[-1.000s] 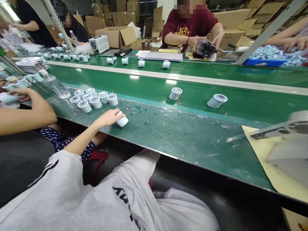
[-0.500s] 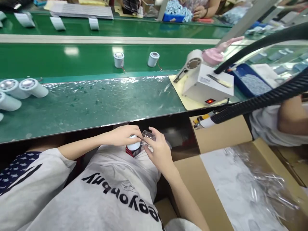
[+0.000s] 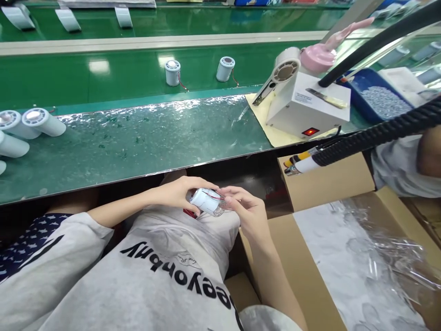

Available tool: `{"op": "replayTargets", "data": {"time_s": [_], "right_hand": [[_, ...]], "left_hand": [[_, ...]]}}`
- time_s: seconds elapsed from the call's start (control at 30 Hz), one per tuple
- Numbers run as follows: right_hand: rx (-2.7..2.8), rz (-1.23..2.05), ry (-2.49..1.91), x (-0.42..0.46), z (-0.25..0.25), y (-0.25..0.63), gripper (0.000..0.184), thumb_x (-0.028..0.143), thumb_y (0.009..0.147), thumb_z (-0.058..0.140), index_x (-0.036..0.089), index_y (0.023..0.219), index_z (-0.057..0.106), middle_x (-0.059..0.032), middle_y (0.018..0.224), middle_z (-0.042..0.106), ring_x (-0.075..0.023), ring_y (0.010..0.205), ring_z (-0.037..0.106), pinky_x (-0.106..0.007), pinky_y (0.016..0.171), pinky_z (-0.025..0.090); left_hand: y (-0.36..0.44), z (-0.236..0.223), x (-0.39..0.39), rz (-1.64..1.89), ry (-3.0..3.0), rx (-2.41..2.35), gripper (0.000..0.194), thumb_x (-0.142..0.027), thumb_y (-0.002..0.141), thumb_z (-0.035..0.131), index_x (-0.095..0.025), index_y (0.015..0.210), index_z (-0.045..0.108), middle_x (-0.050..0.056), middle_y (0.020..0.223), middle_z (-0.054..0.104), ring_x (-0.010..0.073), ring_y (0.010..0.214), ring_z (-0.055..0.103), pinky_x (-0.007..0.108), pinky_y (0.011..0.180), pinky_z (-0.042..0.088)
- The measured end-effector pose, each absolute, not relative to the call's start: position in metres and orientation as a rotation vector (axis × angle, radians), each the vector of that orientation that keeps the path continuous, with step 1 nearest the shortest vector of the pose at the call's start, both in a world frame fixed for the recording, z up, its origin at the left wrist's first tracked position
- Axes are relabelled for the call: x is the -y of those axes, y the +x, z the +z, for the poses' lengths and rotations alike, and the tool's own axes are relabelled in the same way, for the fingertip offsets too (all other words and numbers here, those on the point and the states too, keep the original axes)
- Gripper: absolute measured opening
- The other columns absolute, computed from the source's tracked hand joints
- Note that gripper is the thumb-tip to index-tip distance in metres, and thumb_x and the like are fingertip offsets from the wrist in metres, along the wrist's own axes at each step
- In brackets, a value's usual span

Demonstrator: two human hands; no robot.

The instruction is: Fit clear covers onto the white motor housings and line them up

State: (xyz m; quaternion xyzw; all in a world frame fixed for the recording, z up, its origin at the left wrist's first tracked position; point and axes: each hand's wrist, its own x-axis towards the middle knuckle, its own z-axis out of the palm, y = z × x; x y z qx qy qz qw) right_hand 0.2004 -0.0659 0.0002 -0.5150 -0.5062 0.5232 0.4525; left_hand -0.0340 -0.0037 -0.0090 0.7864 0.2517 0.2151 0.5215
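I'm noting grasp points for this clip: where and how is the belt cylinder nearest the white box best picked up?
Probably by the plain side wall of the cylinder, gripped across its width, coming from above and the picture's left. It stands upright with that wall exposed, and its red wire trails on the right, so the left side looks less likely to snag.

- Loose, off-white, short-sleeved T-shirt (image 3: 144, 285) worn by the person.
- Bold black lettering (image 3: 191, 283) slanting across its front, beside a small, thin-lined print (image 3: 188, 260).
- Black striping (image 3: 44, 249) on the left sleeve (image 3: 81, 236).
- Left hand (image 3: 184, 193) and right hand (image 3: 251, 211) bare.
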Motion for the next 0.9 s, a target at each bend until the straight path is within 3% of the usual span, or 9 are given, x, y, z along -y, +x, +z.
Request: {"op": "replayTargets", "data": {"time_s": [0.1, 0.17, 0.27, 0.33, 0.47, 0.67, 0.8, 0.9], "right_hand": [[1.21, 1.37, -1.177, 0.065, -0.006, 0.205, 0.041, 0.064, 0.075, 0.082, 0.025, 0.065, 0.076, -0.0101, 0.106, 0.08, -0.0317, 0.107, 0.074, -0.05, 0.093, 0.062], [1.316, 1.365, -1.125, 0.067, -0.009, 0.207, 0.04, 0.064, 0.07, 0.087, 0.026, 0.08, 0.081, -0.0105, 0.121, 0.077, -0.0345, 0.117, 0.071, -0.053, 0.099, 0.06], [1.61, 1.141, -1.147, 0.074, -0.011, 0.208, 0.044, 0.044, 0.072, 0.092, 0.028, 0.111, 0.08, -0.0102, 0.136, 0.071, -0.0343, 0.126, 0.067, -0.054, 0.109, 0.055], [1.736, 0.951, -1.174, 0.08, -0.01, 0.208, 0.041, 0.032, 0.079, 0.087, 0.027, 0.118, 0.077, -0.0102, 0.136, 0.071, -0.0326, 0.126, 0.068, -0.053, 0.11, 0.054], [1.761, 0.882, -1.21, 0.087, -0.008, 0.208, 0.035, 0.032, 0.082, 0.083, 0.026, 0.116, 0.075, -0.0105, 0.135, 0.071, -0.0333, 0.126, 0.068, -0.053, 0.109, 0.056], [1.556, 1.208, -1.215, 0.088, -0.007, 0.21, 0.047, 0.039, 0.077, 0.088, 0.025, 0.119, 0.071, -0.01, 0.124, 0.075, -0.0322, 0.12, 0.07, -0.047, 0.096, 0.065], [1.446, 1.319, -1.209, 0.088, -0.004, 0.209, 0.048, 0.038, 0.073, 0.091, 0.025, 0.113, 0.07, -0.0082, 0.118, 0.075, -0.0291, 0.109, 0.074, -0.045, 0.093, 0.067], [1.385, 1.385, -1.201, 0.088, -0.002, 0.208, 0.047, 0.039, 0.071, 0.092, 0.025, 0.11, 0.069, -0.0072, 0.117, 0.074, -0.0266, 0.104, 0.075, -0.04, 0.087, 0.069]], "left_hand": [[-0.034, -0.002, 0.007, 0.498, 1.816, -0.625, 0.068, -0.034, 0.074, 0.087, -0.022, 0.137, 0.065, 0.014, 0.136, 0.069, 0.0279, 0.123, 0.066, 0.038, 0.106, 0.051], [-0.032, 0.0, 0.01, 0.502, 1.715, -0.675, 0.068, -0.033, 0.074, 0.087, -0.02, 0.136, 0.064, 0.014, 0.135, 0.068, 0.0272, 0.119, 0.068, 0.036, 0.097, 0.055], [-0.03, -0.002, 0.016, 0.517, 1.502, -0.687, 0.07, -0.032, 0.073, 0.087, -0.02, 0.137, 0.061, 0.014, 0.134, 0.067, 0.024, 0.11, 0.07, 0.032, 0.089, 0.057], [-0.029, -0.004, 0.017, 0.508, 1.411, -0.682, 0.072, -0.032, 0.072, 0.087, -0.021, 0.138, 0.06, 0.014, 0.136, 0.066, 0.022, 0.105, 0.071, 0.032, 0.086, 0.058], [-0.03, -0.004, 0.016, 0.439, 1.418, -0.694, 0.083, -0.037, 0.071, 0.089, -0.024, 0.146, 0.055, 0.013, 0.131, 0.068, 0.0214, 0.096, 0.072, 0.032, 0.079, 0.059], [-0.034, 0.001, 0.015, 0.482, 1.509, -0.591, 0.08, -0.035, 0.071, 0.09, -0.025, 0.145, 0.059, 0.013, 0.148, 0.06, 0.0296, 0.131, 0.062, 0.04, 0.106, 0.052], [-0.035, 0.005, 0.014, 0.503, 1.599, -0.565, 0.077, -0.031, 0.071, 0.091, -0.027, 0.143, 0.062, 0.012, 0.15, 0.06, 0.0306, 0.137, 0.057, 0.043, 0.113, 0.047], [-0.036, 0.008, 0.015, 0.5, 1.626, -0.549, 0.073, -0.031, 0.074, 0.089, -0.028, 0.142, 0.063, 0.012, 0.15, 0.06, 0.0308, 0.135, 0.058, 0.042, 0.11, 0.05]]}}
